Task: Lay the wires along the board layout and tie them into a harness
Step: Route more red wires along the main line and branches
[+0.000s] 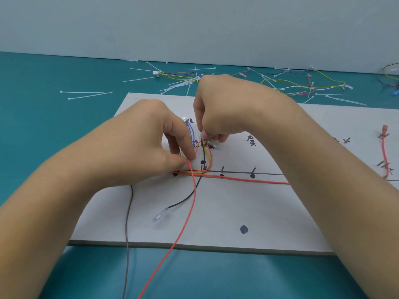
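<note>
A pale layout board (216, 223) with drawn lines, black dots and pins lies on the teal table. My left hand (149, 137) pinches a red wire (192, 203) down near the line's left end, where red, yellow and black wires bend together. My right hand (218, 108) pinches the top of a wire bundle (206, 156) by a small white connector. Purple wires (190, 132) loop between the hands. A second red wire (248, 180) runs right along the drawn line. A black wire with a clear terminal (158, 216) lies loose on the board.
Several white cable ties (86, 94) and spare wire harnesses (302, 85) are scattered behind the board by the wall. A red wire with a terminal (384, 152) hangs on pins at the board's right. A grey wire (127, 234) trails off the front edge.
</note>
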Available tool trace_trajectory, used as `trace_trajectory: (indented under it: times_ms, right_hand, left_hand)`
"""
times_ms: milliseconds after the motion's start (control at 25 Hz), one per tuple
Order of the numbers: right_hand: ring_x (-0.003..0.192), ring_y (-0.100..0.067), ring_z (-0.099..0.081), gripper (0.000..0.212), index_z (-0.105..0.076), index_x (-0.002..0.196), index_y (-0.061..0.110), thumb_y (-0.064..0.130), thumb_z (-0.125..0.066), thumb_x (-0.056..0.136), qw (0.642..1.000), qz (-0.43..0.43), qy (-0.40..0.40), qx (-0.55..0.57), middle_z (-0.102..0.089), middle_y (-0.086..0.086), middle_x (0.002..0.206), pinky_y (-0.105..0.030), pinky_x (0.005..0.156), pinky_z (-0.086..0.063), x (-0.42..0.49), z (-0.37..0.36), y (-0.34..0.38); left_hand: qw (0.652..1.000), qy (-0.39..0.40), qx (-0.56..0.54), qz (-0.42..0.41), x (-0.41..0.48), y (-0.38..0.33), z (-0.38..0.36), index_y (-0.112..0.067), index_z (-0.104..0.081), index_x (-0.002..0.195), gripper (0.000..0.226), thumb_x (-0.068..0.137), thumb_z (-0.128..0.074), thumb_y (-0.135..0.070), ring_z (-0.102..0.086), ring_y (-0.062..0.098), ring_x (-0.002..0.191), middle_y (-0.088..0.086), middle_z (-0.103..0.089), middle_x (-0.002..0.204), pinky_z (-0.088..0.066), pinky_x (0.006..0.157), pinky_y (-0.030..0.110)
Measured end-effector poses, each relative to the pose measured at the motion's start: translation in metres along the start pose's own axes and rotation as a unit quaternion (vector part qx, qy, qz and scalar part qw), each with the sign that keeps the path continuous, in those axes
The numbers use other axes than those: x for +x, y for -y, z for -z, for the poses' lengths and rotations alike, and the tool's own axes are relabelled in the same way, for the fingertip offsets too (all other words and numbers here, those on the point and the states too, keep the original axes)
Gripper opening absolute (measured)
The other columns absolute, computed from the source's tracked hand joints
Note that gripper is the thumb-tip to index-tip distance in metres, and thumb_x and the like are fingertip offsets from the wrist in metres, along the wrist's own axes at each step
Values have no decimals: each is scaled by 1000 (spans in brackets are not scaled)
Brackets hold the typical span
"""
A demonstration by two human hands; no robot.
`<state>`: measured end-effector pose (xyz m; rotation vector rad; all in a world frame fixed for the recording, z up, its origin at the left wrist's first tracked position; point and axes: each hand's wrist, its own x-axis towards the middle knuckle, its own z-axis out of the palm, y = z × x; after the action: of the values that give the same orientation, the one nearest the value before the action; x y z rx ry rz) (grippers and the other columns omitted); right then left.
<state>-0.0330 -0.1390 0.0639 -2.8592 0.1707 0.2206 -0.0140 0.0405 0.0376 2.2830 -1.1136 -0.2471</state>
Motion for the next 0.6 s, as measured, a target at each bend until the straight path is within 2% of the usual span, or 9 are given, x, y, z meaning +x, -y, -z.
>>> trace_trajectory:
  times_ms: [120,280,600]
  right_hand:
    - [56,-13,-75,16,-75,82,9,5,-61,90,1000,2,4,-1,-66,10,46,-22,55,-58,1,0,0]
    - [55,-13,-75,15,-76,84,7,6,-63,89,1000,-1,16,9,-68,9,48,-24,58,-61,2,0,-2]
    - [54,-19,-74,12,-74,80,11,7,-63,84,1000,-10,-14,-14,-71,0,52,-30,58,-61,2,-2,0]
  left_hand:
    - [1000,13,-3,-11,2,-2,-6,-36,-82,75,15,74,-87,-23,-69,7,78,-13,-76,76,-47,67,25]
    - [999,22,10,-28,4,-2,-11,-32,-83,75,20,75,-88,-13,-70,4,78,-17,-77,76,-40,64,6]
    - [1000,22,-1,-19,4,-2,-12,-35,-82,75,20,74,-90,-16,-67,-3,77,-24,-74,72,-42,66,5]
